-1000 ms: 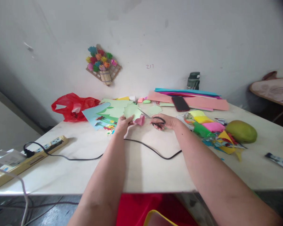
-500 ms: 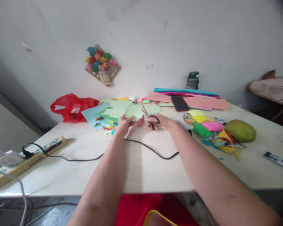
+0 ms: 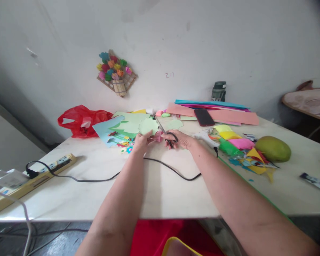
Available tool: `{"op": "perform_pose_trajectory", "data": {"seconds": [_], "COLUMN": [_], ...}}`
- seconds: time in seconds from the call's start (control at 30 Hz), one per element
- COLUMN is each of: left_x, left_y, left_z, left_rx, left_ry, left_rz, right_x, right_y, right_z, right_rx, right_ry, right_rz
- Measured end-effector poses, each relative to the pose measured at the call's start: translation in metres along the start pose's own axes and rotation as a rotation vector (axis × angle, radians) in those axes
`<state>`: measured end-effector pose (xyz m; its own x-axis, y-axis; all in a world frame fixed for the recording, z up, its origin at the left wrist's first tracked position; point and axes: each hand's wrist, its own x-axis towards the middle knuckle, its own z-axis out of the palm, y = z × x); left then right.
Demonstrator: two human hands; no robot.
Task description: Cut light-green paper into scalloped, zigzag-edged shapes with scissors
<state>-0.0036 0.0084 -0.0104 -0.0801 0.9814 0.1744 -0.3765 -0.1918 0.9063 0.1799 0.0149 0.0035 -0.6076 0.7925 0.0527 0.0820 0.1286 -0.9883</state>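
My right hand (image 3: 178, 139) is closed around black-handled scissors (image 3: 162, 129), their blades pointing up and to the left, away from me. Between the fingers of my left hand (image 3: 144, 140) is a small piece of pink paper (image 3: 158, 136), right beside the scissors. A pale green paper with a wavy edge (image 3: 148, 125) shows just beyond my left fingertips; I cannot tell whether they hold it too. Another pale green cutout (image 3: 174, 124) lies to the right of the blades. Left of my left hand are a light blue sheet (image 3: 102, 131) and small coloured paper flowers (image 3: 128, 149).
A red plastic bag (image 3: 85, 121) sits back left, a power strip (image 3: 53, 169) front left. A black cord (image 3: 173, 170) crosses under my forearms. On the right are a phone (image 3: 204, 117), coloured clay packets (image 3: 240, 143), paper scraps (image 3: 252, 165) and a green fruit (image 3: 273, 148).
The scissors and my right hand have shifted slightly left, closer to the pink paper. The green paper by my left fingers shows a different outline, and the pink piece has turned.
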Motion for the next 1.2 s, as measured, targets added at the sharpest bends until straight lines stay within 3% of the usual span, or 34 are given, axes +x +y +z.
{"op": "perform_pose_trajectory", "data": {"seconds": [0.77, 1.2], "left_x": [0.001, 0.001], "left_y": [-0.005, -0.008], "left_z": [0.017, 0.02], "left_rx": [-0.291, -0.333], "left_ry": [0.159, 0.174], "left_rz": [-0.058, -0.072], "right_x": [0.003, 0.004], "right_y": [0.002, 0.005], "right_z": [0.007, 0.009], "right_rx": [-0.034, 0.006], "right_ry": [0.049, 0.058], "right_rz": [0.053, 0.041]}}
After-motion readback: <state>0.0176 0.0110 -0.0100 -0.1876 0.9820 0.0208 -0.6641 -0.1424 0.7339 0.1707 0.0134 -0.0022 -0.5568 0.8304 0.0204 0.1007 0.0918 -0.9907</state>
